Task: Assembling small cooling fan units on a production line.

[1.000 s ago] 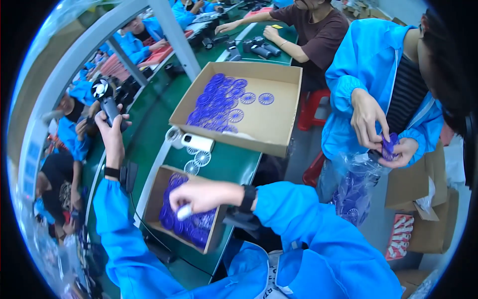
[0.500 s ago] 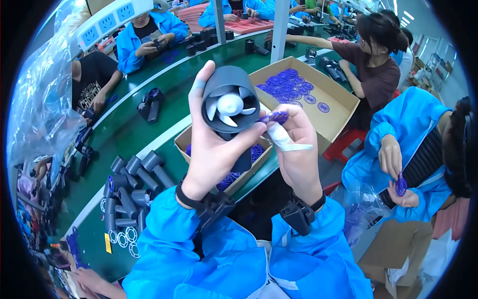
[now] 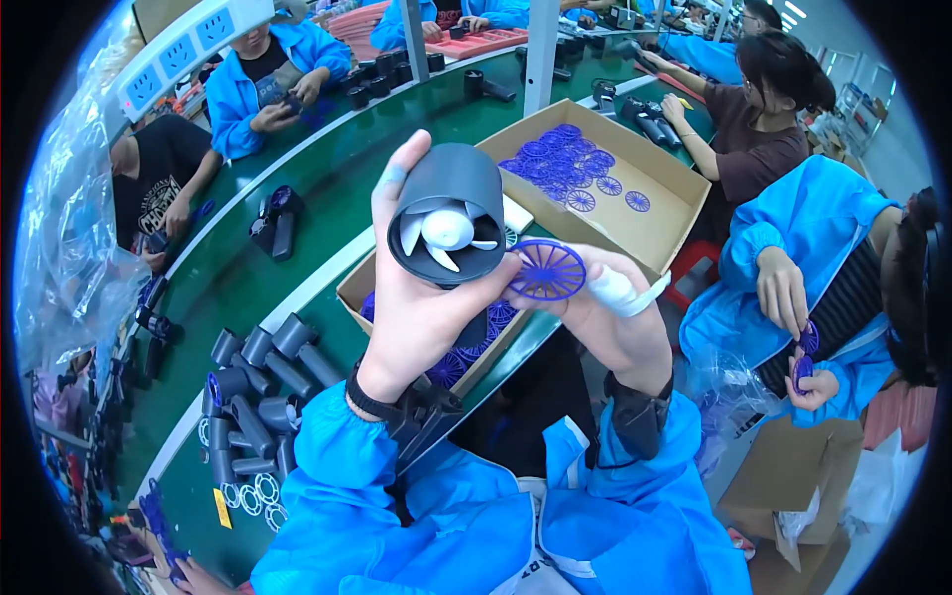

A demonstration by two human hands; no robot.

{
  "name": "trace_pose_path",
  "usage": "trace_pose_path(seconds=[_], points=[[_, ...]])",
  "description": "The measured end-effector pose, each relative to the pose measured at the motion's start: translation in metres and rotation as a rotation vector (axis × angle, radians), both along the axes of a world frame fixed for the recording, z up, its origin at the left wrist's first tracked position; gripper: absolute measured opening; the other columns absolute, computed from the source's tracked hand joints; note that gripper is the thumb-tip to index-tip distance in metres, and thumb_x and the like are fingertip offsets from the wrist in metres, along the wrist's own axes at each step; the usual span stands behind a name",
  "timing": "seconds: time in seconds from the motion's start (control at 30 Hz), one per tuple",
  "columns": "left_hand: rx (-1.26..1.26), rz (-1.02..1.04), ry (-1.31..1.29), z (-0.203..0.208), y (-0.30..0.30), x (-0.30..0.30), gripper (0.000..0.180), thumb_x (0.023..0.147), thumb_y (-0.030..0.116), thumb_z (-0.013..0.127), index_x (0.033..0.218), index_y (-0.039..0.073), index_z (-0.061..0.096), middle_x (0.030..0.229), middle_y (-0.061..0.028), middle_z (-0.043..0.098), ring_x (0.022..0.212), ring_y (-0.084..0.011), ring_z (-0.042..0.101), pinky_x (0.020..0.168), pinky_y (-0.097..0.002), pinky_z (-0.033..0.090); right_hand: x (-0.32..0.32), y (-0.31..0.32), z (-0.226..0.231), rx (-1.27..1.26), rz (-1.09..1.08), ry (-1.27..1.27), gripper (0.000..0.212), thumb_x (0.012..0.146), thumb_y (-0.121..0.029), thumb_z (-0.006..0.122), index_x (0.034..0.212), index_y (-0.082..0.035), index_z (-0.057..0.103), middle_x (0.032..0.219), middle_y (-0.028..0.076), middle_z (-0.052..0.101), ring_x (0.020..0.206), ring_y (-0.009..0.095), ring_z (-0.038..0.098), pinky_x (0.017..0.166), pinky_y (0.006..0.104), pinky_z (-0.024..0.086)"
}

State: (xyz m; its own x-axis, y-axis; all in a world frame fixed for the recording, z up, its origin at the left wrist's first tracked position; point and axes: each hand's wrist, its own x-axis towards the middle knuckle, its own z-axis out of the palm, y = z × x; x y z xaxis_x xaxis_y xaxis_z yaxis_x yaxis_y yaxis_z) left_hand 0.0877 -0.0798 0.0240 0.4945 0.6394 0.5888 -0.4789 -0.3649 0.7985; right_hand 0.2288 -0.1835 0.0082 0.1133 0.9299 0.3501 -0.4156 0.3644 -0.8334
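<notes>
Wrapped round a dark grey handheld fan (image 3: 451,178), my left hand (image 3: 421,322) keeps its round mouth facing me. White blades (image 3: 446,230) show inside the housing, with no grille over them. My right hand (image 3: 605,312), one finger bound in white tape, pinches a purple spoked fan grille (image 3: 547,270) by its edge. The grille stands face-on just right of the fan's rim, close to my left thumb. Beneath my hands a small cardboard box (image 3: 483,369) holds more purple grilles, partly hidden by my left hand and the fan.
A larger carton (image 3: 654,230) of purple grilles stands beyond my right hand. Several grey fan bodies (image 3: 263,407) and white rings (image 3: 266,487) lie on the green table (image 3: 332,213) at left. A co-worker (image 3: 808,273) in blue at right holds purple grilles. A power strip (image 3: 178,55) hangs upper left.
The purple grille has been turned from nearly edge-on to face-on, and my right wrist has rotated. The fan has tipped slightly and shifted left in the picture. The view has shifted a little too.
</notes>
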Motion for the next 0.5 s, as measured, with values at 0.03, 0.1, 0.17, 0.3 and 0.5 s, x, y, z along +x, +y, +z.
trace_pose_path(seconds=[0.03,0.1,0.17,0.3,0.5], points=[[-0.001,-0.036,0.011,-0.002,0.001,0.003,0.095,0.071,-0.01,0.066,0.147,0.01,0.012,0.098,-0.0085,0.057,0.078,-0.0131,0.059,0.074,-0.0278,0.051,0.006,-0.001,-0.008,0.0,0.105,0.141,0.038,0.091,-0.016,0.06,0.121,0.006,0.053,0.117,0.019,0.058,0.108,0.027,0.059,0.093,0.043,0.05],[-0.067,-0.049,0.055,0.002,-0.004,0.003,0.095,0.071,-0.009,0.067,0.147,0.01,0.013,0.104,-0.0093,0.055,0.086,-0.0142,0.058,0.077,-0.0282,0.051,0.013,-0.004,-0.017,0.008,0.164,0.285,0.041,0.091,-0.018,0.06,0.122,0.007,0.052,0.119,0.02,0.058,0.11,0.028,0.058,0.095,0.0446,0.049],[-0.195,-0.041,0.148,0.004,-0.01,0.0,0.094,0.071,-0.008,0.071,0.146,0.01,0.017,0.116,-0.011,0.052,0.1,-0.0165,0.058,0.085,-0.029,0.05,0.01,0.002,-0.026,0.09,0.237,0.327,0.041,0.09,-0.019,0.06,0.121,0.007,0.053,0.122,0.021,0.056,0.11,0.029,0.058,0.099,0.0453,0.045],[-0.111,0.064,0.172,-0.008,-0.006,0.005,0.088,0.076,-0.003,0.068,0.147,0.011,0.017,0.119,-0.0123,0.051,0.1,-0.0188,0.057,0.086,-0.0298,0.048,-0.007,0.0,-0.009,0.165,-0.186,-0.054,0.033,0.085,-0.016,0.067,0.112,0.002,0.062,0.116,0.017,0.057,0.101,0.028,0.06,0.089,0.0387,0.05],[0.129,0.133,0.29,-0.017,-0.023,0.016,0.08,0.082,0.002,0.065,0.147,0.01,0.018,0.134,-0.0152,0.041,0.11,-0.0233,0.052,0.094,-0.0324,0.043,-0.024,-0.002,-0.002,0.502,-1.25,-1.008,0.03,0.07,-0.009,0.071,0.1,-0.007,0.068,0.111,0.016,0.055,0.096,0.029,0.057,0.08,0.0355,0.052]])
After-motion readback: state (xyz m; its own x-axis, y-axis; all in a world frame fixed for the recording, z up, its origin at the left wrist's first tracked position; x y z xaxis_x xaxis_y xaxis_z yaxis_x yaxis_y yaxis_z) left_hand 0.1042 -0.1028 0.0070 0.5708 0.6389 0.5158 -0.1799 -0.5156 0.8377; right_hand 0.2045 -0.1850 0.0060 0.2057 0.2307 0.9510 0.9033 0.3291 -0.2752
